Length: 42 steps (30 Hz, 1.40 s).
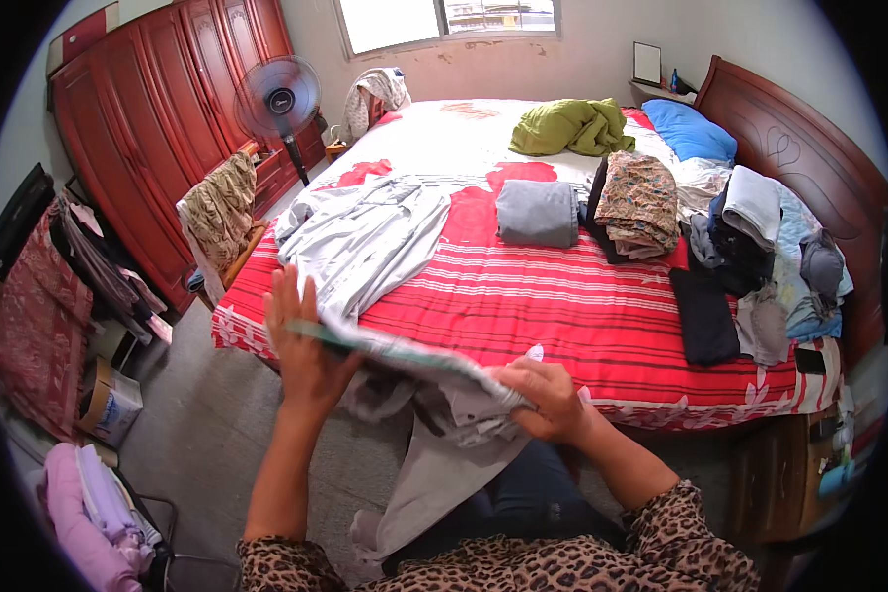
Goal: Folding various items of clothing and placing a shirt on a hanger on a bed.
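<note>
My right hand [544,396] grips a light grey garment [466,403] by its top edge, just in front of the bed. A blurred green band runs along that edge towards my left hand [303,348]. The left hand is raised with its fingers straight, and the edge lies across its palm; whether it grips the cloth cannot be told. Loose folds of the garment hang down over my lap. Beyond the hands, a pale grey shirt [374,237] lies spread on the bed [533,303], which has a red striped cover.
A folded grey cloth [538,213], a patterned stack [635,203] and heaped clothes [755,229] lie on the bed's right. A green quilt [573,127] is farther back. A draped chair [222,214] and a fan [280,100] stand left, before the red wardrobe [140,126].
</note>
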Each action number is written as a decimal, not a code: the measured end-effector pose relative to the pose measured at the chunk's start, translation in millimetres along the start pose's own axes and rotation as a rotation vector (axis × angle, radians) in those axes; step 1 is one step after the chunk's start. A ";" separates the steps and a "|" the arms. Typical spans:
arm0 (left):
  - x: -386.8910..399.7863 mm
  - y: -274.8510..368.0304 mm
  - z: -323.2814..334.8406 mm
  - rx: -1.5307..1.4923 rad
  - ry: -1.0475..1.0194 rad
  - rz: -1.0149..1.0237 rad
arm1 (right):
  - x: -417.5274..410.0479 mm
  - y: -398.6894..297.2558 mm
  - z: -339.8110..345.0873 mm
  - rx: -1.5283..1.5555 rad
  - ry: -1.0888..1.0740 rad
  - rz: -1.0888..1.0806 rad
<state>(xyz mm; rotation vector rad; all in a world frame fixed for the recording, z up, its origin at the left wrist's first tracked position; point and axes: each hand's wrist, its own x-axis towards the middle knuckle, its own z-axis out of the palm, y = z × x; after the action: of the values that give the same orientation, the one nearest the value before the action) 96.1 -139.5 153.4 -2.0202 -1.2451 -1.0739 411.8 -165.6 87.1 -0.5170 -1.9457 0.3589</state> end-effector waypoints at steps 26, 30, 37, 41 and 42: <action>-73.0 60.7 -233.8 -0.219 -0.677 -0.488 | 20.7 -28.4 48.0 0.127 -0.237 0.321; -67.6 60.1 -259.6 -0.374 -0.590 -0.565 | 29.2 -40.0 51.9 0.484 -0.204 0.485; -71.5 46.2 -254.6 -0.433 -0.351 -0.563 | 41.6 -41.7 40.7 0.916 -0.169 0.656; -60.4 40.4 -266.2 -0.172 -0.454 -0.645 | 41.0 -40.4 27.3 1.017 -0.374 0.597; -62.0 38.4 -264.0 -0.162 -0.434 -0.629 | 39.1 -38.7 26.3 1.041 -0.443 0.554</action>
<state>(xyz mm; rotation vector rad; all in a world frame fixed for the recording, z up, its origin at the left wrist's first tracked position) 22.2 -387.3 243.7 -2.1034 -2.1825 -1.0497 366.0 -179.6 125.0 -0.2632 -1.6703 1.8301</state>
